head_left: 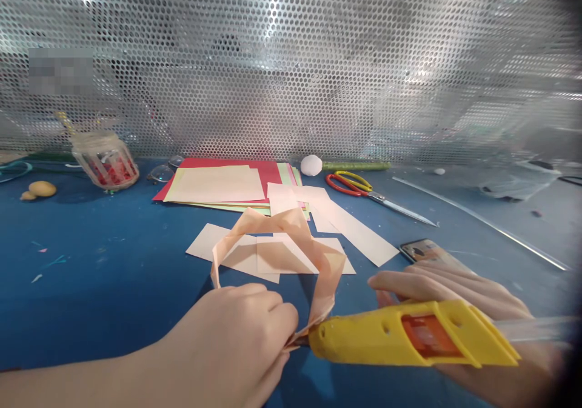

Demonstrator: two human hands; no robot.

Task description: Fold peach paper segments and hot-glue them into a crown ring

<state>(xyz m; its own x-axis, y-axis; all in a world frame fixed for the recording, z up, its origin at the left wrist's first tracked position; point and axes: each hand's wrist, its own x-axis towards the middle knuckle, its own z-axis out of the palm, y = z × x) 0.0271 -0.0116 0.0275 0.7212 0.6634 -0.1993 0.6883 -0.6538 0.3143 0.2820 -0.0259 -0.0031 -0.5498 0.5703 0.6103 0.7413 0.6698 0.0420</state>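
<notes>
My left hand [240,341] is closed in a pinch on the ends of a folded peach paper strip [291,238] that arches up in a loop over the blue table [113,274]. My right hand [459,299] holds a yellow glue gun [400,334] lying sideways. Its nozzle touches the pinched paper ends right next to my left fingers. The right fingers reach forward along the far side of the gun.
Flat peach paper pieces [254,256] lie under the loop. A stack of coloured sheets [218,183], red-and-yellow scissors [359,187], a white ball [311,164], a phone [421,251], a glass jar [107,159] and a perforated metal screen [291,62] are behind.
</notes>
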